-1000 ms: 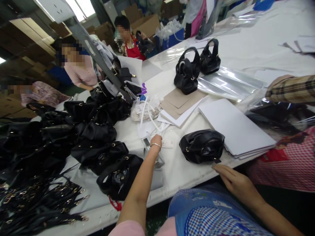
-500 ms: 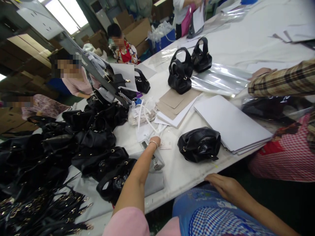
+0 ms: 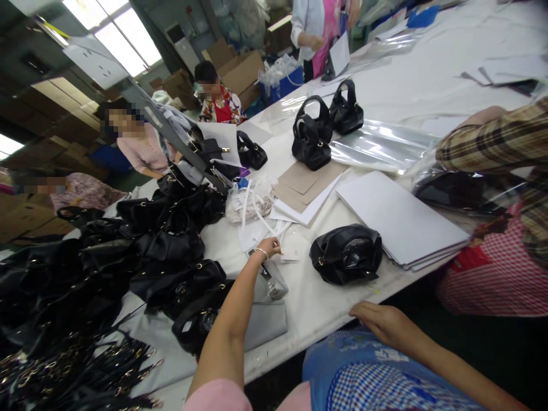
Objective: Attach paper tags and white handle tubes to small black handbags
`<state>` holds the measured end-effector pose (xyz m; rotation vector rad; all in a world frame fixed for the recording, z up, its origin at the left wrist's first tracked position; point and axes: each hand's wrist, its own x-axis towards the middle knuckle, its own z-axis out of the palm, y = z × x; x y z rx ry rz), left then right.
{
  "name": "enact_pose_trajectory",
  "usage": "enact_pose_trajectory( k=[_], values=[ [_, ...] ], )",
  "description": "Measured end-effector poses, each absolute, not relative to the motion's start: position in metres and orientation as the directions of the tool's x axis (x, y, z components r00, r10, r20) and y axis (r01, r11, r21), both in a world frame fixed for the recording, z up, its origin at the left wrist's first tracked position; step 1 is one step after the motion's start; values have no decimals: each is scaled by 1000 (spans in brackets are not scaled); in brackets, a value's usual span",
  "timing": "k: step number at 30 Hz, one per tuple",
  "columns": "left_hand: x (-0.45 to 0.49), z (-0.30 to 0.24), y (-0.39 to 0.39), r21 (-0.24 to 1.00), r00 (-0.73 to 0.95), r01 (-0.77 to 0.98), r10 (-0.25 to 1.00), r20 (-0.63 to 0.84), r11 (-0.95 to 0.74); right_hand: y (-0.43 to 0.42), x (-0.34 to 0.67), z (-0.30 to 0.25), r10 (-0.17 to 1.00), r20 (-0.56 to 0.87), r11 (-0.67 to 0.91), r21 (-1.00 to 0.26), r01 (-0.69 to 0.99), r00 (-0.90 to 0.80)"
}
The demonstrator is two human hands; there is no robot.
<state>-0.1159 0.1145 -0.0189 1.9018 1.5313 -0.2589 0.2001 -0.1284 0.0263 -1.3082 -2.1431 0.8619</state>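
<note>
My left hand (image 3: 269, 248), with a bracelet at its wrist, reaches over the table with its fingers pinched together. A small white card (image 3: 291, 255) lies just right of the fingertips; whether they grip anything is too small to make out. Under the wrist is a clear plastic packet (image 3: 274, 282) with something grey and dark inside. White cord loops (image 3: 257, 208) lie just beyond the hand. A black handbag (image 3: 346, 254) rests on its side to the right. My right hand (image 3: 381, 321) is by the table's front edge, fingers extended, holding nothing visible.
Black handbags (image 3: 171, 245) are heaped on the left, with straps and metal clips (image 3: 128, 365) in front. White sheets (image 3: 398, 217) and brown card (image 3: 310, 185) lie right of centre. A co-worker's plaid sleeve (image 3: 492, 142) reaches in from the right over clear plastic bags (image 3: 377, 145).
My left hand has lifted slightly and its pinched fingers now show. The right hand stays near the table edge. The co-worker's sleeve at right has shifted a little over the bagged black item.
</note>
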Motion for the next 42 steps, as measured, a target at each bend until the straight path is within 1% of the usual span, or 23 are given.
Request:
enact_pose_trajectory(
  k=[2, 3, 5, 8, 11, 13, 15, 17, 19, 22, 26, 29, 32, 34, 37, 42],
  values=[
    [-115, -5, 112, 443, 312, 893, 809, -498, -72, -118, 197, 35, 883, 28, 296, -807, 511, -468],
    [-114, 3, 110, 476, 323, 877, 820, -473, -71, -111, 193, 41, 886, 22, 270, -836, 477, -463],
    [-110, 20, 104, 536, 345, 841, 835, -428, -73, -96, 181, 51, 912, 57, 246, -868, 432, -405],
    [-96, 51, 87, 639, 397, 766, 833, -385, -70, -70, 154, 65, 931, 153, 281, -879, 384, -330],
    [-77, 90, 62, 790, 526, 605, 794, -305, -97, -45, 130, 77, 930, 229, 330, -865, 378, -288],
    [-64, 119, 44, 842, 613, 518, 753, -240, -153, -33, 122, 85, 926, 253, 344, -869, 354, -280],
    [-55, 144, 28, 852, 652, 480, 735, -187, -209, -27, 123, 95, 932, 220, 311, -895, 320, -290],
    [-51, 160, 17, 854, 636, 465, 759, -138, -234, -29, 132, 104, 949, 138, 230, -917, 325, -285],
    [-52, 163, 8, 859, 596, 456, 797, -100, -233, -35, 146, 112, 968, 53, 142, -922, 361, -245],
    [-53, 147, -1, 887, 535, 423, 841, -79, -186, -49, 166, 120, 985, -17, 62, -892, 448, -171],
    [-45, 94, -11, 925, 421, 374, 901, -109, -63, -62, 180, 116, 994, -36, 35, -798, 602, -105],
    [-30, 44, -15, 892, 283, 452, 952, -116, -26, -64, 181, 110, 999, -4, 29, -750, 661, -48],
    [-13, 4, -17, 833, 184, 554, 975, -123, 1, -63, 180, 108, 998, 22, 57, -730, 681, -60],
    [-5, -11, -18, 830, 140, 557, 984, -108, 12, -61, 179, 108, 996, 44, 87, -718, 690, -79],
    [1, -21, -17, 876, 59, 480, 994, -88, 49, -60, 178, 109, 993, 81, 114, -709, 696, -80],
    [1, -25, -17, 948, -11, 289, 990, -137, 135, -54, 170, 105, 990, 135, 130, -722, 680, -46]
  ],
)
